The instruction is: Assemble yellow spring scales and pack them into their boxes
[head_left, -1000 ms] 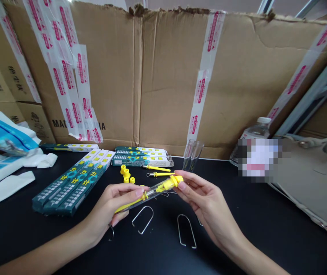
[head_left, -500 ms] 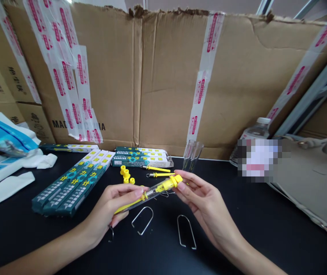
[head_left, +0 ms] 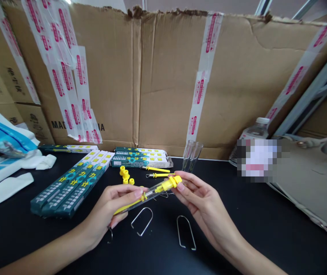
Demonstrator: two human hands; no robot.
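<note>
My left hand (head_left: 120, 202) is closed around the clear tube (head_left: 149, 193) of a spring scale, held at a slant above the black table. Inside the tube a yellow rod and a metal spring part show. At its upper right end sits a yellow cap (head_left: 177, 180), pinched between thumb and fingers of my right hand (head_left: 199, 196). Below the hands lie two bent wire loops, one to the left (head_left: 143, 221) and one to the right (head_left: 186, 233). A small dark hook (head_left: 110, 235) shows under my left wrist. Several yellow caps (head_left: 125, 175) and two yellow rods (head_left: 156, 169) lie behind.
Green and white printed boxes lie at the left (head_left: 71, 183) and at the back (head_left: 140, 157). Clear tubes (head_left: 192, 154) stand behind my right hand. A bottle (head_left: 257, 131) and a grey bag (head_left: 309, 183) are on the right, a blue packet (head_left: 5, 133) on the left, a cardboard wall (head_left: 166, 84) behind.
</note>
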